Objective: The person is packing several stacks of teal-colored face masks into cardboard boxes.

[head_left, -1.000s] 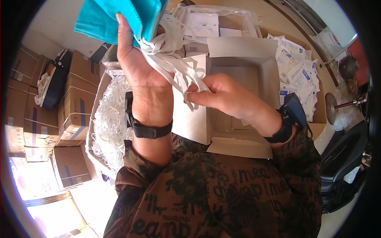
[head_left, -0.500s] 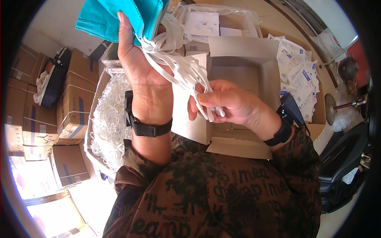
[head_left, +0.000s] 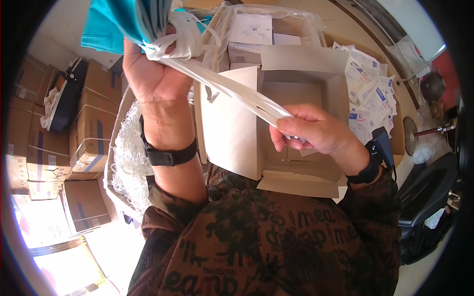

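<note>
My left hand (head_left: 160, 76) is raised at the upper left, closed around a stack of teal face masks (head_left: 126, 24). White elastic straps (head_left: 224, 86) loop around the stack and my left fingers. From there they run down to the right, pulled straight. My right hand (head_left: 313, 128) pinches the far end of these straps between thumb and fingers. It is over an open cardboard box (head_left: 301, 84), whose flaps are folded outward. Part of my left fingers is hidden behind the masks and straps.
Left of the box, a bin holds a tangle of white elastic loops (head_left: 129, 153). At the right, a carton (head_left: 395, 111) is full of printed packets (head_left: 370, 89). Behind, a plastic-lined container (head_left: 311, 22) holds small boxes. Strapped cartons (head_left: 91, 123) are stacked at far left; a black chair (head_left: 429, 202) stands right.
My left hand has moved left with the masks, and my right hand has moved right and slightly down. The straps between them have gone from slack to taut.
</note>
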The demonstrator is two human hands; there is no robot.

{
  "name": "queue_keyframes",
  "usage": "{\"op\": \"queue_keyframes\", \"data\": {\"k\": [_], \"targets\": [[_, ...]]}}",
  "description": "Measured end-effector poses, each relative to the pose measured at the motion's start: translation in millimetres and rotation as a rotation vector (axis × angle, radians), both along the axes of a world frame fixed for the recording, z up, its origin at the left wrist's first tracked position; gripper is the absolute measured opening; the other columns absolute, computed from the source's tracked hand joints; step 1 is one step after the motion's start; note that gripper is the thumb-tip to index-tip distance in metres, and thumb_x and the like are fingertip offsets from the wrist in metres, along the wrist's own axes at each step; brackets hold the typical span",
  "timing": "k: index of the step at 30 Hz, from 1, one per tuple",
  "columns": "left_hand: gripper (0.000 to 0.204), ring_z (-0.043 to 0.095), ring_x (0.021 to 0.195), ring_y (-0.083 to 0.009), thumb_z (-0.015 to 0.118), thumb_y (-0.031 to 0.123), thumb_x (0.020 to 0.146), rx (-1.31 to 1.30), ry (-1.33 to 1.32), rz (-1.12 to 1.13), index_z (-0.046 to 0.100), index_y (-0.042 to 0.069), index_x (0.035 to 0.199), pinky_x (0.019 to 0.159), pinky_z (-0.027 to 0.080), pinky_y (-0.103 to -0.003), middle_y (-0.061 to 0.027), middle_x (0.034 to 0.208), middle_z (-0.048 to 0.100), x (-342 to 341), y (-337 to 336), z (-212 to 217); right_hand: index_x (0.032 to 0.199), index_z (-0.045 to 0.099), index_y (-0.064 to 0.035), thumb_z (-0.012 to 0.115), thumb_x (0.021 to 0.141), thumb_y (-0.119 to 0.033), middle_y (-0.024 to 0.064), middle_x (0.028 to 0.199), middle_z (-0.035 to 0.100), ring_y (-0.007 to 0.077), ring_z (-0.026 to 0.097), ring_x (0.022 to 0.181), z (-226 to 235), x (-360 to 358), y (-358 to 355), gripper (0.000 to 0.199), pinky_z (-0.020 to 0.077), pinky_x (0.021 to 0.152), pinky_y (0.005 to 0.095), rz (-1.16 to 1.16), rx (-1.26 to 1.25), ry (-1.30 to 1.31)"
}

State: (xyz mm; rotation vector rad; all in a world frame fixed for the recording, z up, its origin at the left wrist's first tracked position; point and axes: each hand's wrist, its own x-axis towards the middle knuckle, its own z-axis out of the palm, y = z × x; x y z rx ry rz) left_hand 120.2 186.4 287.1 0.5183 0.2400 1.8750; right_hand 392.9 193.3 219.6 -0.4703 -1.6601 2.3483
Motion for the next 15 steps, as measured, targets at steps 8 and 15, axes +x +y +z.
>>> {"op": "queue_keyframes", "data": {"k": [8,15], "targets": [[0.039,0.063,0.102,-0.0269,0.053,0.033,0.093,0.242,-0.037,-0.417,0.064,0.002,0.115,0.096,0.049,-0.045,-0.0164,0.111,0.067,12.5,-7.5,-8.5,0.097,0.063,-0.0041,0.05,0.098,-0.024,0.0008,0.08,0.061,0.0011,0.036,0.056,23.9,3.7,-0.2,0.023,0.0281,0.047,0.0166,0.029,0.042,-0.06],[0.046,0.058,0.116,-0.0323,0.052,0.037,0.094,0.23,-0.067,-0.455,0.059,0.003,0.125,0.101,0.046,-0.051,-0.0169,0.125,0.061,24.2,-9.6,-11.3,0.099,0.063,-0.0051,0.052,0.096,-0.023,-0.0009,0.077,0.058,0.001,0.037,0.056,28.5,-2.9,5.8,0.021,0.0298,0.049,0.0169,-0.065,0.129,0.024]]}}
